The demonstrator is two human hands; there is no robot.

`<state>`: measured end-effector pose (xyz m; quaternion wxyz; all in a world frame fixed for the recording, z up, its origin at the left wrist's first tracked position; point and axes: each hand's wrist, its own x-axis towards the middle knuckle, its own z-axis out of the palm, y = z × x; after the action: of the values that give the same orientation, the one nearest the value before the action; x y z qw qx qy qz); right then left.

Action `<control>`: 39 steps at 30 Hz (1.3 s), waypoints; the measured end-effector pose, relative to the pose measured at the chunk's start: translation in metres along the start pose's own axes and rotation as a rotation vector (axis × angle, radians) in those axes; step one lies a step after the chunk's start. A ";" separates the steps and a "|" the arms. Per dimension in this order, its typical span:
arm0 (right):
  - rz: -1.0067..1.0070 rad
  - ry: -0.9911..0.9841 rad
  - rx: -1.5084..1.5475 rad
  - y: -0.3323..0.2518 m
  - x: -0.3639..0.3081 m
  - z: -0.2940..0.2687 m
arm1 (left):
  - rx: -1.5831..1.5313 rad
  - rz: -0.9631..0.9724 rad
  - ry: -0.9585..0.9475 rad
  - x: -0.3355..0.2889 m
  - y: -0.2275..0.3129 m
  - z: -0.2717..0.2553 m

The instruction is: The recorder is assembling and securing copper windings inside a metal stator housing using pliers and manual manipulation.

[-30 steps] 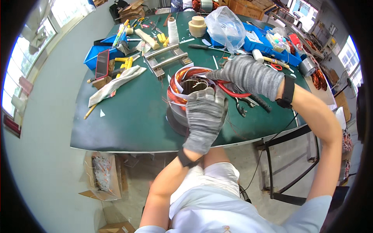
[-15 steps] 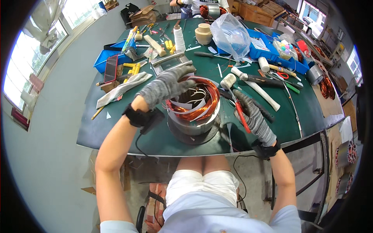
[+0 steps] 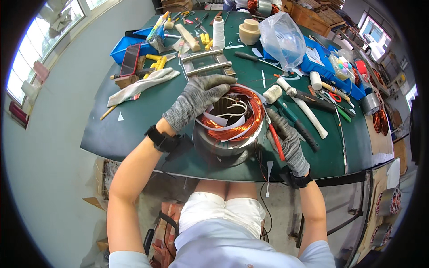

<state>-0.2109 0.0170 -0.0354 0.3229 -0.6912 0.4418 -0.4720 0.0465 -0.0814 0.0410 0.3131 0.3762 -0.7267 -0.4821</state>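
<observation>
A metal cylinder [image 3: 225,151] topped by a ring of copper winding [image 3: 255,114] stands upright at the near middle of the desk [image 3: 114,138]. The gloved left hand [image 3: 190,103] lies over the ring's far-left edge, fingers loosely extended, with no grip showing; whether they press on the wire I cannot tell. The gloved right hand [image 3: 288,140], just right of the cylinder, has its fingers curled around a red-handled tool [image 3: 275,142] pointing away. The step in hand looks like dressing the winding; using the tool there would call for a steadied ring and care around the white paper [image 3: 239,123] in it. A green-handled mallet [image 3: 296,121] lies close on the right, crowding that hand; a two-barred metal frame [image 3: 208,62] sits just beyond the left hand. Farther right is a clear plastic bag [image 3: 283,40].
</observation>
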 end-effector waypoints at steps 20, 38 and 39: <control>-0.195 -0.304 -1.053 -0.083 0.035 -0.014 | 0.920 0.428 0.017 0.013 0.029 -0.007; -0.623 -0.593 -1.713 -0.118 0.093 -0.058 | 0.941 0.595 0.501 -0.039 0.004 0.102; -0.637 -0.646 -1.785 -0.125 0.097 -0.054 | 0.928 0.609 0.467 -0.040 0.002 0.100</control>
<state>-0.2074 -0.0231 0.1270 -0.3511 -0.8619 0.3195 0.1784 -0.0152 -0.0003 0.0057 0.3916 0.3443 -0.8483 0.0921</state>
